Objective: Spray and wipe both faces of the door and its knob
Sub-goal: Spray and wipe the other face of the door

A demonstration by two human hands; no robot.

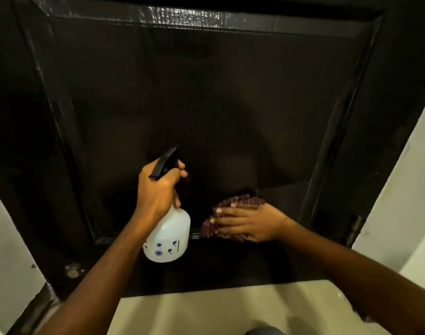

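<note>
A dark, glossy panelled door (206,105) fills most of the view. My left hand (158,189) grips the neck of a white spray bottle (169,235) with a black trigger head, held upright just in front of the lower panel. To its right, my right hand (250,222) lies flat with straight fingers on a dark red patterned cloth (230,204), pressing it against the door near the panel's bottom moulding. A wet, shiny streak shows along the panel's top edge. The knob is not visible.
White wall (399,201) flanks the door on the right and on the left. A metal hinge (355,228) sits at the door's lower right edge. Pale tiled floor (218,310) lies below. A small round fitting (72,272) sits low on the left.
</note>
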